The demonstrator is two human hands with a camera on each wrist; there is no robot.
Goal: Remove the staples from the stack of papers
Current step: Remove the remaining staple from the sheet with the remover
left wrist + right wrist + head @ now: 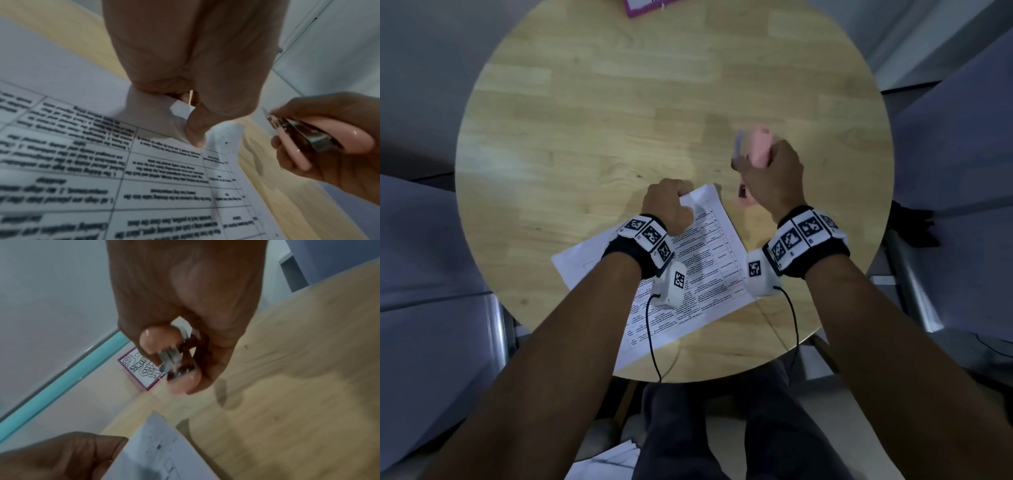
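Papers (702, 274) pinched by left hand (667, 205) — right hand (770, 178) raised, gripping staple remover (758, 147).

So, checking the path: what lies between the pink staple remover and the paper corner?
Only bare table, seen in the head view, separates the staple remover from the papers.

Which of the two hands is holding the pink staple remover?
The right hand, raised above the table beside the papers; the staple remover is in it. The left hand pinches the papers' corner instead.
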